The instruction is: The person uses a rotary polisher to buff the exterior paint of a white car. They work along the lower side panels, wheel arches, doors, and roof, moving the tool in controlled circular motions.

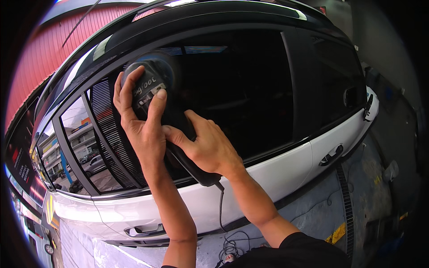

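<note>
A black corded orbital polisher (176, 124) with a blue backing plate lies against the dark side window (234, 87) of a white car. My left hand (142, 110) cups the head of the polisher, fingers over its far side and thumb across its top. Around the black body, lower down, my right hand (204, 142) is closed, its thumb near my left wrist. The pad's rim looks blurred at the upper left of the glass; its working face is hidden. From the handle's end a power cord (221, 207) hangs down.
The white rear door (234, 194) has a door handle (145, 231) below the window; another handle (331, 155) is on the front door. A side mirror (371, 104) stands out at the right. Coiled cable (234, 246) lies on the floor near a drain grate (345, 204).
</note>
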### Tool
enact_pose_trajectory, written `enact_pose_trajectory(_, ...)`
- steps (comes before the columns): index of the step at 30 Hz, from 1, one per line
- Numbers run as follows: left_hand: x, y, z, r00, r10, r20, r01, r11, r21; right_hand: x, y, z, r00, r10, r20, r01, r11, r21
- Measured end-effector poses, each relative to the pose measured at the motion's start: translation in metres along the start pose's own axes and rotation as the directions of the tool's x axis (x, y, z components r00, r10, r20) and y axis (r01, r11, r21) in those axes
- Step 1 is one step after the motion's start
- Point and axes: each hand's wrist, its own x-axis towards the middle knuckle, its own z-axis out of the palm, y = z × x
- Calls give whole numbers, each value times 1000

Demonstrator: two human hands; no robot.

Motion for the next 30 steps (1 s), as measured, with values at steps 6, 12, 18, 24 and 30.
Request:
enact_pose_trajectory(6, -12, 23, 87, 999, -19, 50, 19, 1000, 0, -8, 29, -78, 998, 60, -4, -60, 996, 62)
enact_pose_trajectory(12, -24, 34, 165, 986, -26, 163, 35, 998, -52, -17, 65, -139, 994, 55, -91, -35, 979, 200)
enact_pose_trajectory(18, -33, 37, 214, 981, -15, 193, 26, 998, -55, -20, 82, -183, 992, 1, -129, 32, 967, 252)
enact_pose_trajectory(24, -38, 40, 243, 978, 45, 204, -37, 998, -42, -25, 90, -212, 992, 20, -127, 11, 971, 238)
enact_pose_trajectory(30, -54, 39, 256, 971, 104, 217, -113, 993, 33, -37, 102, -219, 990, -16, -137, 59, 946, 318)
